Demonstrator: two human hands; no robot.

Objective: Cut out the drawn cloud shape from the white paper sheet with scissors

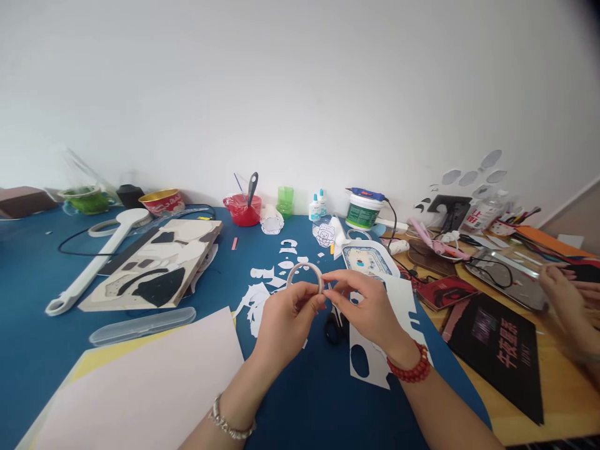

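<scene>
Left grip (287,312) pinched the tape roll (304,265) over the desk (47,281), right grip (370,310) nipped its rim; I judged I was hunting the loose end, needing a careful fingernail.

Thin whitish tape ring (304,267), upright, hole facing camera, held above blue tabletop (32,300)

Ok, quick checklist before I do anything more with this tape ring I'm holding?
1. Grip on tape ring: ok, left hand and right hand both pinch it.
2. Loose tape end found: cannot tell, fingers cover it.
3. Scissors within reach: ok, lying just below the hands.
4. Cut white paper nearby: ok, beside the right wrist.
5. Other person's hand apart: ok, far off at the right edge.
</scene>
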